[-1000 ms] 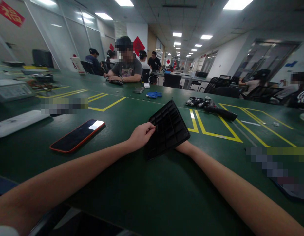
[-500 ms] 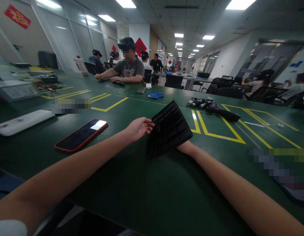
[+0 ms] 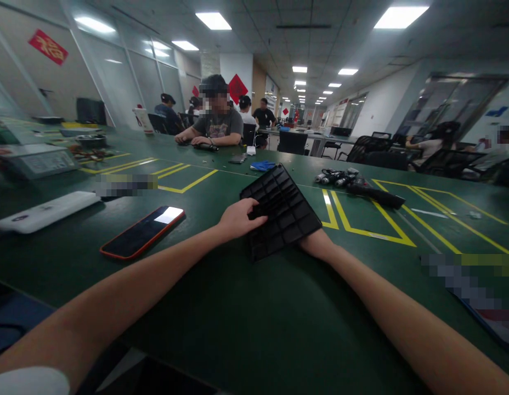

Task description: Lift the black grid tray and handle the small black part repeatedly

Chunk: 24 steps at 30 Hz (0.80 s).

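A black plastic panel with a grid of raised ribs [image 3: 285, 206] is held tilted above the green table [image 3: 254, 318]. My left hand [image 3: 240, 218] is closed at the panel's left edge, thumb on the ribbed face. Behind the lower right corner, my right hand [image 3: 318, 242] grips the panel; its fingers are hidden by it. Left of my left forearm lies a phone in an orange-red case [image 3: 142, 233], screen up, with a bright patch at one end.
A white elongated object [image 3: 49, 211] lies at the left. Beyond the panel are blue gloves [image 3: 261, 165] and a bundle of dark cylindrical parts with cables [image 3: 339, 176]. Yellow tape [image 3: 373, 237] marks the table. A person in a cap [image 3: 217, 118] sits opposite.
My left hand has moved right onto the panel's edge and its thumb now rests across the ribs. The panel has turned its ribbed face more toward me. The view has shifted slightly.
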Each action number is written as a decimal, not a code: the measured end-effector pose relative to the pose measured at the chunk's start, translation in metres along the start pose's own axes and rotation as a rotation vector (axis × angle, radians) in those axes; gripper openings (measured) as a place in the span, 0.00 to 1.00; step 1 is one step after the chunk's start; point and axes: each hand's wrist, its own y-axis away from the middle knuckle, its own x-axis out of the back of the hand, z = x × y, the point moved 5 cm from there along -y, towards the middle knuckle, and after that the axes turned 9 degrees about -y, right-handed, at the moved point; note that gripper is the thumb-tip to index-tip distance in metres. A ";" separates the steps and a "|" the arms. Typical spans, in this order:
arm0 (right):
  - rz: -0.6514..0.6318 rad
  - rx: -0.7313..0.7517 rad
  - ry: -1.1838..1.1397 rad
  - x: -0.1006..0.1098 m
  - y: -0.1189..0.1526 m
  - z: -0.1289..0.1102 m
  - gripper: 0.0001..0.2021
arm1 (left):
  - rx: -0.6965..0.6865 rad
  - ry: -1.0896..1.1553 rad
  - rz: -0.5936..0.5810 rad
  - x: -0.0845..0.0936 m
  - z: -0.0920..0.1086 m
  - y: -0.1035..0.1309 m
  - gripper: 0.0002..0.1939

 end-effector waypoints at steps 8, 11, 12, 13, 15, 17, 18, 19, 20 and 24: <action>0.083 -0.530 0.501 0.060 0.025 0.074 0.25 | 0.443 -0.459 -0.127 0.016 -0.097 -0.022 0.28; 0.085 -0.539 0.559 0.062 0.028 0.077 0.23 | 0.466 -0.451 -0.101 0.021 -0.104 -0.022 0.26; 0.126 -0.514 0.584 0.063 0.027 0.073 0.24 | 0.443 -0.428 -0.037 0.024 -0.101 -0.022 0.24; 0.182 -0.475 0.607 0.064 0.025 0.066 0.24 | 0.403 -0.398 0.042 0.028 -0.093 -0.020 0.22; 0.291 -0.364 0.620 0.063 0.021 0.044 0.24 | 0.291 -0.316 0.175 0.031 -0.071 -0.014 0.20; 0.321 -0.241 0.556 0.052 0.016 0.018 0.23 | 0.136 -0.207 0.194 0.025 -0.040 -0.004 0.21; 0.292 -0.191 0.501 0.043 0.014 0.004 0.22 | 0.043 -0.151 0.142 0.017 -0.023 0.002 0.22; 0.238 -0.149 0.434 0.031 0.012 -0.009 0.22 | -0.060 -0.105 0.077 0.007 -0.006 0.008 0.24; 0.172 -0.113 0.371 0.018 0.011 -0.022 0.22 | -0.158 -0.072 0.020 -0.003 0.009 0.015 0.25; -0.074 -0.055 0.224 -0.022 0.011 -0.055 0.26 | -0.359 -0.080 -0.173 -0.036 0.040 0.029 0.23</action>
